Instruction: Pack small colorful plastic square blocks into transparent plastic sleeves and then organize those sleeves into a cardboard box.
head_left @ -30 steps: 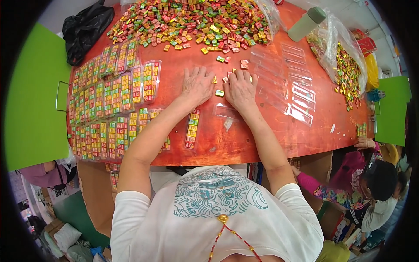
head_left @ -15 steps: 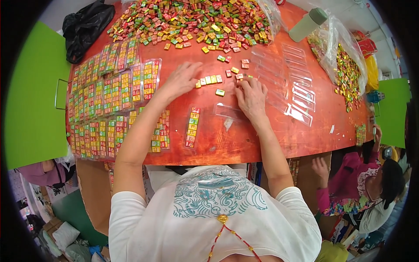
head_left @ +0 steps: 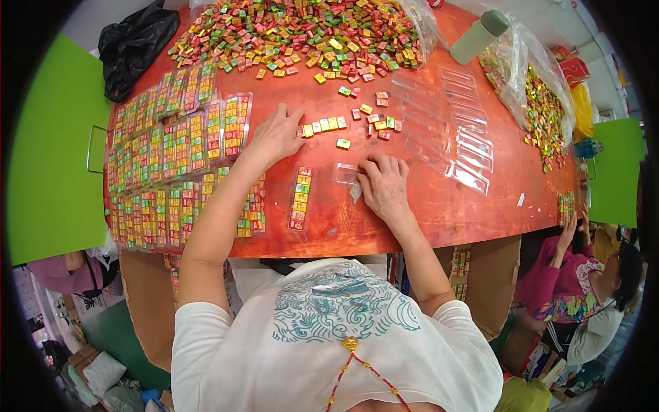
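Observation:
My left hand [head_left: 276, 135] lies flat on the red-brown table [head_left: 446, 213], fingertips against the left end of a short row of small wrapped candies [head_left: 326, 126]. My right hand [head_left: 384, 184] presses palm down on a clear empty plastic sleeve [head_left: 347, 173] nearer the front edge. A filled sleeve of candies [head_left: 301, 198] lies between my forearms. A single yellow candy [head_left: 343, 143] sits between the two hands. Several loose candies [head_left: 376, 117] lie just beyond my right hand.
A big heap of loose candies [head_left: 302, 31] covers the far side. Filled sleeves [head_left: 171, 158] lie in rows on the left; empty clear sleeves [head_left: 460, 137] on the right. A grey-green bottle [head_left: 479, 36] and a bag of candies [head_left: 542, 110] stand far right. Another person [head_left: 583, 288] sits lower right.
My left hand slid left and pushed candies into a row. My right hand drew back toward the front edge onto the clear sleeve.

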Demonstrator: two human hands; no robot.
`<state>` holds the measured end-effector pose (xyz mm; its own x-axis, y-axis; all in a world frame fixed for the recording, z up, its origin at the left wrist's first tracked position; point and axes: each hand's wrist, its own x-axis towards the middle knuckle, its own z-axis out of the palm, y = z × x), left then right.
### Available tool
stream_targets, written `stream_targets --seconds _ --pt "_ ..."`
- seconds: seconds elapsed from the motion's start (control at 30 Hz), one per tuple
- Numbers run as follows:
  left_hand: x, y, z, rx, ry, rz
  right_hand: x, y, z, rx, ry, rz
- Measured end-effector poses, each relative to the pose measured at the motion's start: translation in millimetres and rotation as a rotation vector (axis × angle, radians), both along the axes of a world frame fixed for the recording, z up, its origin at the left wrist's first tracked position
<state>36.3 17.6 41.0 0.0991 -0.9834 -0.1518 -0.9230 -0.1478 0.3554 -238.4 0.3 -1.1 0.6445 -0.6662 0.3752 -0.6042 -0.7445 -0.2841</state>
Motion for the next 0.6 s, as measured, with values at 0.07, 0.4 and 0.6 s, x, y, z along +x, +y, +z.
stream_targets --seconds 0.07,0.4,0.6 --pt "-2 0 -4 -0.004 -0.004 0.018 0 0 -1 0.003 -0.014 0.001" --pt "-14 -6 -32 -0.234 -0.023 -0.036 11 0 3 0.014 0.036 0.058" --pt "-14 -6 -33 -0.26 -0.007 -0.024 29 -16 11 -0.034 0.013 0.16"
